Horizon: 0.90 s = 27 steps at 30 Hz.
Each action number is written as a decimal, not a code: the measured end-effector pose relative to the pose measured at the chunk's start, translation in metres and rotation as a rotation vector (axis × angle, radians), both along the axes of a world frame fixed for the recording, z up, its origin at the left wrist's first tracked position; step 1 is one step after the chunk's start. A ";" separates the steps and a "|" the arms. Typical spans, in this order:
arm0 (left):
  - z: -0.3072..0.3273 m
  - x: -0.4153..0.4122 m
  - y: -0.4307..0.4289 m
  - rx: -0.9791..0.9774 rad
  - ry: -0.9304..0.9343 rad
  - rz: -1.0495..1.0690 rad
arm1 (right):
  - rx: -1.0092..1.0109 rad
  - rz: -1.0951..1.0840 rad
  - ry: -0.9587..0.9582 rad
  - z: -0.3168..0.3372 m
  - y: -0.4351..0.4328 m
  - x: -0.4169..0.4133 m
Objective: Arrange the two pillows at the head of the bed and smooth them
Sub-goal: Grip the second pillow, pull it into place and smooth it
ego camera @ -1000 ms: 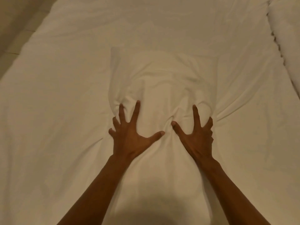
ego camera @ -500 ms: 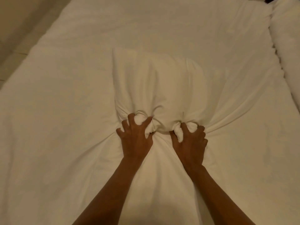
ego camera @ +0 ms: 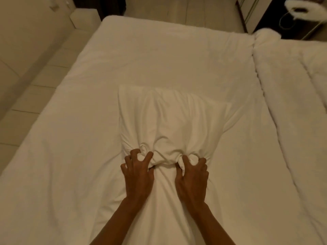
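Your left hand [ego camera: 138, 175] and your right hand [ego camera: 192, 177] are both clenched on the near edge of the soft white fabric pillow [ego camera: 169, 124], each with a fistful of its cover bunched between curled fingers. The two fists sit close together, so the cloth gathers into a tight knot between them and long creases fan away from it toward the pillow's far corners. That grip looks chosen for dragging or lifting the pillow as one piece, not for smoothing it: a flat palm would slide over the cover, while a bunched hold carries the filling with it.

The pillow lies about the middle of the wide bed with its white sheet [ego camera: 70, 156], lengthwise away from you, well apart from every edge. Its far corners are flat and square while its near end is pinched. Which end of the bed counts as the head I cannot tell from here; the far edge meets the pale tiled floor [ego camera: 177, 9].

Along the bed's right edge lies a thick white padded quilt [ego camera: 292, 103], just beside the sheet. I cannot make out a second pillow.

Judging by this, you are at the repositioning step with the first pillow; smoothing has yet to come, and the creases from your grip will need pressing out once it is set down.
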<state>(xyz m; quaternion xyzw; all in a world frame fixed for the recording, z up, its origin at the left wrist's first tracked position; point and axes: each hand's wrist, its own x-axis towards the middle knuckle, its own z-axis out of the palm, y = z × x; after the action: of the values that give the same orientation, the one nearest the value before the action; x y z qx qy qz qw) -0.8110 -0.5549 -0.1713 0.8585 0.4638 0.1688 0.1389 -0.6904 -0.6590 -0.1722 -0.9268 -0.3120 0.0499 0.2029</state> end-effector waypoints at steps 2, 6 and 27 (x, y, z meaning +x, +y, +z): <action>0.042 -0.027 -0.037 -0.060 0.025 -0.008 | -0.035 -0.020 0.064 0.039 -0.040 -0.028; 0.121 -0.066 -0.104 -0.130 0.067 -0.045 | -0.025 -0.067 0.123 0.116 -0.110 -0.073; 0.303 0.078 -0.286 -0.020 -0.060 -0.390 | 0.116 -0.464 -0.150 0.294 -0.322 0.032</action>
<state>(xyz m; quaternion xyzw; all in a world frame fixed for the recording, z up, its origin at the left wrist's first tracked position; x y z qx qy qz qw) -0.7329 -0.8408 0.1320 0.9252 0.2861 0.1597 0.1914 -0.6589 -0.9814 0.1216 -0.9615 -0.1075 -0.0850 0.2382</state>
